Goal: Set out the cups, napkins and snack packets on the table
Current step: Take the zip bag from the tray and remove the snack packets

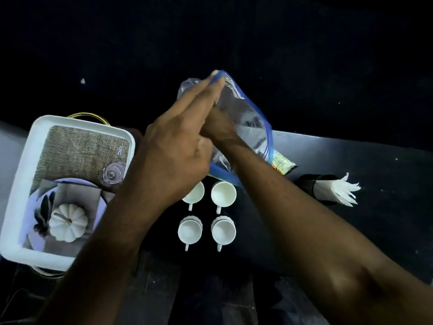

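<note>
Left hand [173, 146], fingers straight, steadied the zip bag [248, 113]; right hand [218, 127] dug inside, grip unclear. Next, likely: draw contents out cleanly.

The left hand [173, 158] stretches its fingers [206, 90] straight along a clear zip bag [248, 118], the tips touching the top corner of its blue seal [260, 109]. Just beside those fingers, on their right, the right hand [219, 129] reaches into the bag's mouth; its own fingers are hidden by the plastic and the left hand. Below the fingers, four white cups [223, 194] stand in a square on the dark table [351, 156]. A printed packet [284, 164] lies under the bag's lower edge. Well to the left of the fingers a white tray [21, 184] holds a burlap cloth [79, 151], a glass [114, 173] and a small white pumpkin [68, 222]. To their lower right a black holder [311, 184] carries white napkins [339, 191].
</note>
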